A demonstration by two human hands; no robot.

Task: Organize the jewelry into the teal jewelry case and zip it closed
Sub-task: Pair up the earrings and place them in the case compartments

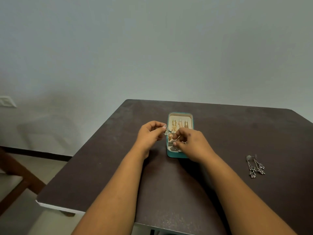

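The teal jewelry case (171, 154) lies open on the dark table (108, 167), its cream lid lining holding several gold chains (174, 124). My left hand (149, 134) pinches a small silver fan-shaped earring (166, 131) just left of the case. My right hand (193, 145) hovers over the case's near half, with its fingers curled and pinching another small silver piece (183, 142). Much of the lower tray is hidden under that hand. A pair of long silver dangle earrings (254, 166) lies on the table to the right.
The table's left edge drops off to a tiled floor. A wooden chair (15, 182) with a pale seat stands at the lower left. A plain wall rises behind the table's far edge.
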